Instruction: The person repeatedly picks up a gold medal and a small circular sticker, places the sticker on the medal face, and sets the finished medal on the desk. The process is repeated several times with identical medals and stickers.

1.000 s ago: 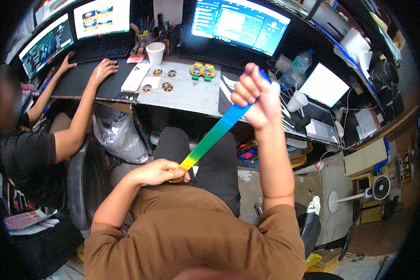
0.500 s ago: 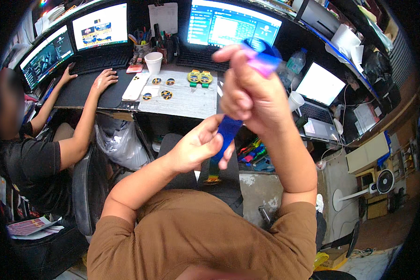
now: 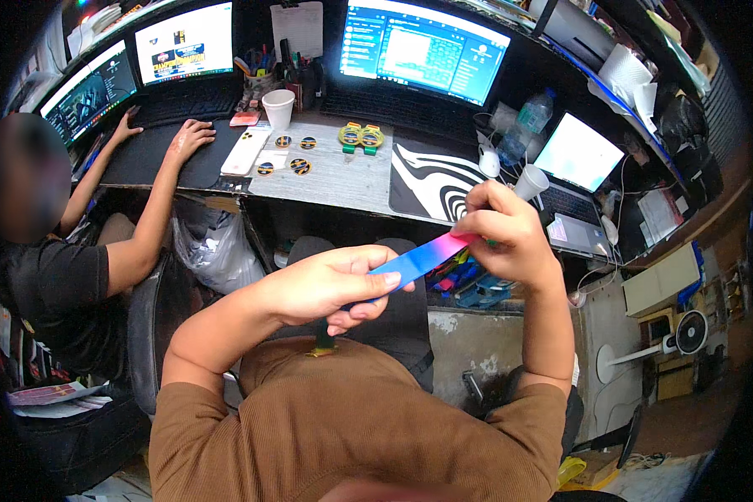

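A ribbon (image 3: 427, 261), blue fading to pink, is stretched taut between my hands in front of my chest. My left hand (image 3: 347, 284) grips the blue part with the thumb on top. My right hand (image 3: 504, 226) pinches the pink end with curled fingers. Below my left hand hangs a dark green strip (image 3: 324, 332) ending in a yellow-gold piece near my shirt; its join to the ribbon is hidden. On the desk beyond lie two gold medals (image 3: 361, 135) with green ribbon ends, side by side, and several small round black-and-orange discs (image 3: 299, 166).
A black-and-white swirl mouse pad (image 3: 431, 180), white mouse (image 3: 489, 161) and white cup (image 3: 530, 181) are at right, near a laptop (image 3: 579, 155). Another cup (image 3: 278, 109) and a white phone (image 3: 247, 152) sit left. A person (image 3: 50, 276) works at a keyboard on the left.
My right hand has come down from high above the desk to the ribbon's pink end. My left hand has shifted slightly left and down. The mouse pad now shows.
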The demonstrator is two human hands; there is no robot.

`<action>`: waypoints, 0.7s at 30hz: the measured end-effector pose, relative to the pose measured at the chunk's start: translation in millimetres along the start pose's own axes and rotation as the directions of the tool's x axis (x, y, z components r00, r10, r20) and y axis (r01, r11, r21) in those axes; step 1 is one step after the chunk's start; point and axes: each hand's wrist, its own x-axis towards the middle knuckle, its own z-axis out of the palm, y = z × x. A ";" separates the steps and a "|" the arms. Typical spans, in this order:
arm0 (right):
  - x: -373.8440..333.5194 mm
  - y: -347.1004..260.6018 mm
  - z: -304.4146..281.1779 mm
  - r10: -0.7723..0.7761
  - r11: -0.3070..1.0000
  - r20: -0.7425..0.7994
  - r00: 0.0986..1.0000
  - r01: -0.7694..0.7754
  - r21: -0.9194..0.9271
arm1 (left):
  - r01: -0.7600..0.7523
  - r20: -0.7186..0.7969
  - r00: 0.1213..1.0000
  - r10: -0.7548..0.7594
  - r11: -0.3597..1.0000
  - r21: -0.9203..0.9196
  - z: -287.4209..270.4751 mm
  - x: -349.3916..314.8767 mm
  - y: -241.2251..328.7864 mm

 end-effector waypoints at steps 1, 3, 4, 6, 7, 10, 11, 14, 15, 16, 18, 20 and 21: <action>-2.6 4.9 1.2 -0.080 0.996 -0.087 0.993 0.083 0.029 | 0.005 -0.007 1.000 -0.005 1.000 0.006 1.6 -2.5 1.2; -9.0 10.6 6.4 -0.098 0.991 -0.155 0.983 0.082 -0.107 | 0.034 -0.028 0.999 -0.033 0.999 0.037 5.5 -7.6 4.5; -11.1 13.9 9.9 -0.172 0.967 -0.195 0.965 0.128 -0.220 | 0.049 -0.024 0.999 -0.048 0.998 0.041 7.5 -10.5 6.3; -16.0 18.5 20.9 -0.242 0.920 -0.252 0.937 0.139 -0.367 | 0.032 -0.061 0.998 -0.029 0.998 0.051 11.6 -16.7 10.2; -18.5 20.5 30.6 -0.258 0.928 -0.319 0.912 0.142 -0.344 | 0.002 -0.110 0.994 0.006 0.998 0.069 12.8 -19.8 12.3; -21.1 28.0 75.8 -0.286 0.946 -0.496 0.820 0.159 -0.282 | -0.193 -0.185 0.959 0.215 0.972 0.132 12.2 -23.9 20.3; -20.0 32.3 91.1 -0.319 0.947 -0.562 0.763 0.232 -0.224 | -0.251 -0.212 0.939 0.273 0.960 0.123 13.1 -24.0 21.3; -34.3 26.1 122.7 -0.214 0.959 -0.530 0.820 0.074 -0.273 | -0.339 -0.291 0.865 0.409 0.904 0.262 16.7 -22.6 21.9; -33.8 23.2 135.0 -0.174 0.973 -0.569 0.804 0.049 -0.228 | -0.370 -0.297 0.841 0.453 0.881 0.297 17.5 -20.1 21.6; -32.5 20.0 145.9 -0.128 0.985 -0.608 0.784 0.030 -0.170 | -0.398 -0.302 0.815 0.495 0.856 0.330 18.2 -18.6 21.2; -29.0 12.4 164.2 0.023 0.999 -0.665 0.747 0.000 0.035 | -0.391 -0.279 0.798 0.534 0.812 0.433 18.8 -16.8 20.6; -27.5 0.7 180.5 0.266 0.946 -0.680 0.683 -0.049 0.321 | -0.357 -0.268 0.814 0.516 0.807 0.470 19.6 -17.4 19.0; -27.3 -3.3 186.0 0.316 0.933 -0.678 0.664 -0.087 0.349 | -0.349 -0.265 0.818 0.511 0.806 0.479 20.2 -17.4 17.6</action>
